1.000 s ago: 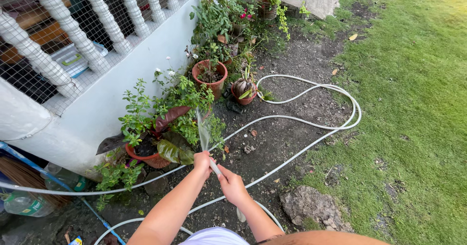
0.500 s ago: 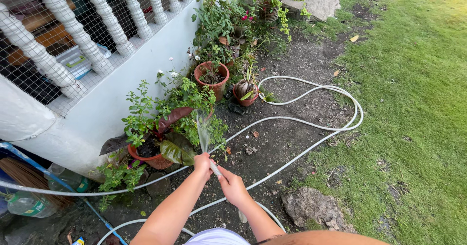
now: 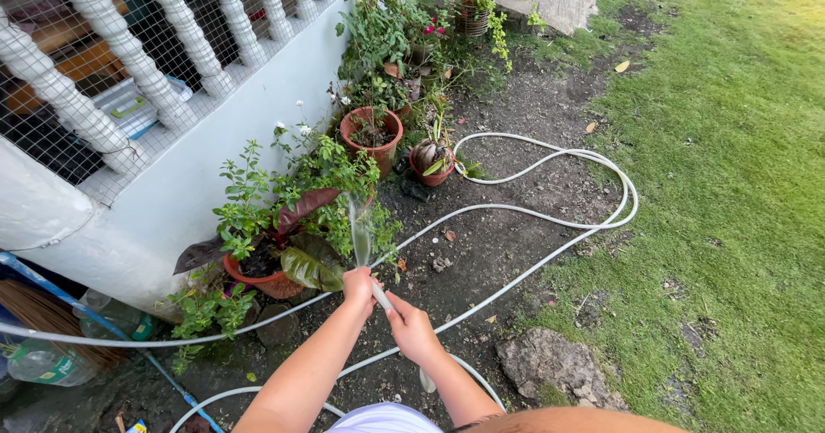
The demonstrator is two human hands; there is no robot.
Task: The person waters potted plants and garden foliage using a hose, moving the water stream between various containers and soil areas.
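**Hose trained on the potted plants by the wall**

Both hands hold the free end of a white garden hose [image 3: 550, 218] in front of the person. The left hand [image 3: 357, 285] is clenched around the nozzle end, with a thin fan of water [image 3: 360, 231] rising from it toward the leafy plant in the terracotta pot [image 3: 258, 280] at the foot of the white wall [image 3: 241, 154]. The right hand [image 3: 412, 330] grips the hose just behind the left, fingers wrapped round it. From the hands the hose drops out of sight, and its long slack lies in a wide loop across the bare soil [image 3: 507, 244], swinging out to the edge of the lawn [image 3: 730, 184] and back.

As to how far the watering has come, this can only be judged: the soil along the wall looks dark in places, but whether that is wet or shade I cannot tell. The stream now falls on the nearest big-leaved plant. Farther along the wall stand another terracotta pot [image 3: 371, 137], a smaller pot with a bulbous plant [image 3: 430, 160] and the flowering shrubs [image 3: 395, 29] near the far corner; nothing shows clearly that these have been watered, so they seem to remain.

A flat rock [image 3: 550, 366] sits at the lawn's near edge, and plastic bottles [image 3: 51, 360] lie by the wall's near corner.
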